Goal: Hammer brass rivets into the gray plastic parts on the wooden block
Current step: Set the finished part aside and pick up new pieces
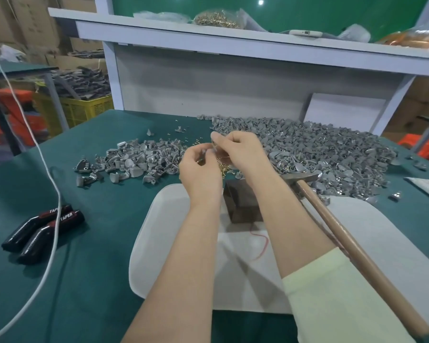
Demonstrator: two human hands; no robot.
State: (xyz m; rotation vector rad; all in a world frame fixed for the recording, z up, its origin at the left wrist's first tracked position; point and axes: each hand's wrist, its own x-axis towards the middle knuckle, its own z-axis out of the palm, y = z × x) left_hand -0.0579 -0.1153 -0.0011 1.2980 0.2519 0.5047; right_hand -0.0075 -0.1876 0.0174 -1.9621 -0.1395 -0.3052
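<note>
Both hands meet above the table's middle. My left hand point(200, 169) curls its fingers round a small gray plastic part, mostly hidden. My right hand point(235, 152) pinches a brass rivet at the part. Loose brass rivets point(224, 167) lie just beneath the hands. The dark wooden block point(242, 204) stands on a white tray point(372, 233), partly behind my forearms. A hammer point(337, 219) with a wooden handle lies at the right, its head near the block. A big heap of gray parts point(332, 147) spreads at the back right, a smaller heap point(134, 162) to the left.
Two black tape dispensers point(45, 231) and a white cable point(52, 194) lie on the green table at the left. A shelf point(233, 38) above the back wall holds a bag of brass rivets point(217, 19). A yellow crate point(84, 107) stands beyond the table's left edge.
</note>
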